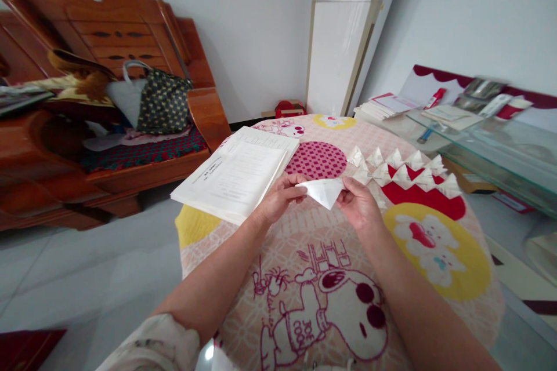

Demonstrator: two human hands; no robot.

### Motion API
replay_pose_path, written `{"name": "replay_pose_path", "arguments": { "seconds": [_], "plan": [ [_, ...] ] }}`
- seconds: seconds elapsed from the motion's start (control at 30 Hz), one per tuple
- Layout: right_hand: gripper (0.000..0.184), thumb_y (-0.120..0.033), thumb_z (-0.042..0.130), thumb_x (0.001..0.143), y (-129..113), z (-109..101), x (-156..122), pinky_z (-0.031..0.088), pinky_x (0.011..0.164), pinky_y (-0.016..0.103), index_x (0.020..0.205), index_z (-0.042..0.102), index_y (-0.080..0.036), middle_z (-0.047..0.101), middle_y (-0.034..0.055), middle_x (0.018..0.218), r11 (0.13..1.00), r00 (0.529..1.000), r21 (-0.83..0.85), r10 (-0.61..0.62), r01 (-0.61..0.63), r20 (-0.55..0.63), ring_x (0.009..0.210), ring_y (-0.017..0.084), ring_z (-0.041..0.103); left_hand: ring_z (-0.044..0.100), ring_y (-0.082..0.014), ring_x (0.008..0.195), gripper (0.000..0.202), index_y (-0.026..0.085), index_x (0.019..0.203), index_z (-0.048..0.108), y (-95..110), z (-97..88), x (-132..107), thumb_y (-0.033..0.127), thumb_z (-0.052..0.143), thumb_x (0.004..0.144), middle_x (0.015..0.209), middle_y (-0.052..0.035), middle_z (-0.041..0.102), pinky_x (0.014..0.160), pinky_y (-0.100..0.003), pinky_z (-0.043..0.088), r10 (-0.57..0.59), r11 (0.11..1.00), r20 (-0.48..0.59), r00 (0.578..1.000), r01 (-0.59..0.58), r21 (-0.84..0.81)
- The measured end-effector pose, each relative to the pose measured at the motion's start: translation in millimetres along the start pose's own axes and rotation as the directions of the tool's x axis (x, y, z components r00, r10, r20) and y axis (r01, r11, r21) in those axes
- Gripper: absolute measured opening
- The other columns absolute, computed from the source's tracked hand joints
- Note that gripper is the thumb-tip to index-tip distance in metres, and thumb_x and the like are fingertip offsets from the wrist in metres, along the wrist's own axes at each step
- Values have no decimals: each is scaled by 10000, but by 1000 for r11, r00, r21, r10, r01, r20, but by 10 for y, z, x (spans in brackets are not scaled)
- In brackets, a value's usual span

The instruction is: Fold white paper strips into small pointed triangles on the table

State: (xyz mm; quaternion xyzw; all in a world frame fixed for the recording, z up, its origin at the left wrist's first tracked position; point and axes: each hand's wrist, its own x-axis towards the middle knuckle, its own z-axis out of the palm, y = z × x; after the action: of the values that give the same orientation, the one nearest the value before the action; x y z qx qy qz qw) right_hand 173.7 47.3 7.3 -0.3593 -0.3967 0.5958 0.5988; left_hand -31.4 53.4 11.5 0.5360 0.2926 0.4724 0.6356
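Note:
Between my two hands is a folded piece of white paper (322,192), shaped like a triangle with its point facing down toward me. My left hand (285,192) pinches its left corner with thumb and fingers. At the right corner, my right hand (357,202) grips the paper between thumb and fingers. The paper is held above the patterned tablecloth (278,249). Just beyond my right hand stand rows of several folded paper pieces (407,174) with pointed tops. Left of my left hand lies a stack of printed paper sheets (239,171).
A wooden sofa (126,17) with a dark patterned bag (163,101) stands at the left. On the right, a glass table (513,156) holds a metal bowl and other items. A tall white air conditioner (342,40) is behind the round table.

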Motion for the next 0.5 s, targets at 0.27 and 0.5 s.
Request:
{"name": "replay_pose_path", "arguments": {
  "seconds": [0.27, 0.5],
  "plan": [
    [116, -249, 689, 701, -25, -20, -50, 377, 440, 234, 770, 739, -171, 645, -1, 565, 853, 979, -498, -199, 155, -36, 483, 129, 547, 405, -76, 471, 214, 175, 732, 542, 55, -51, -39, 357, 656, 740, 572, 46, 499, 471, -217, 311, 165, 975, -198, 966, -129, 183],
    [378, -201, 648, 786, -57, 222, -246, 536, 646, 282, 1158, 713, -219, 756, 51, 1026, 768, 928, -526, -260, 366, 265, 703, 149, 676, 505, -118, 642, 73, 163, 814, 622, 167, 145, -146, 232, 608, 797, 721, 2, 601, 628, -254, 383, 364, 568, 65, 929, -277, 775]
  ]
}}
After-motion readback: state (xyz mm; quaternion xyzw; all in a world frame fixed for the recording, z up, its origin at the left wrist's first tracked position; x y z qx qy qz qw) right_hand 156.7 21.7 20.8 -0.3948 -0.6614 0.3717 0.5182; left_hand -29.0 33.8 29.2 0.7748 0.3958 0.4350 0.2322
